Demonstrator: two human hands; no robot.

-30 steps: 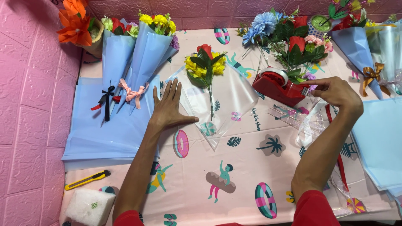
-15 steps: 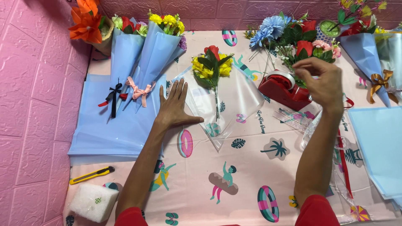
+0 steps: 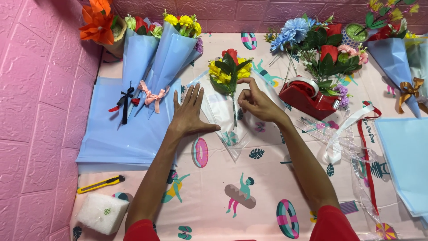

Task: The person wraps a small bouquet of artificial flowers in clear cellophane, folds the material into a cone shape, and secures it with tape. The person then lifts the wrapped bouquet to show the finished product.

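Note:
A small bunch of yellow and red artificial flowers (image 3: 228, 70) lies on a clear plastic wrap sheet (image 3: 221, 117) in the middle of the table. My left hand (image 3: 189, 112) lies flat with fingers spread on the left edge of that sheet, beside a stack of blue wrapping paper (image 3: 120, 134). My right hand (image 3: 256, 101) hovers just right of the flower stem, thumb and forefinger pinched together; whether a piece of tape is between them I cannot tell. A red tape dispenser (image 3: 306, 97) stands to the right of it.
Two finished blue-wrapped bouquets (image 3: 157, 58) lie at the back left by an orange flower pot (image 3: 101, 24). Loose flowers (image 3: 321, 44), another blue bouquet (image 3: 394, 58), ribbons (image 3: 362, 129), more blue paper (image 3: 405, 156). A yellow utility knife (image 3: 100, 184) and white foam block (image 3: 102, 213) at front left.
My right hand has moved left from the tape dispenser to the flower bunch. My left hand stays flat on the wrap sheet.

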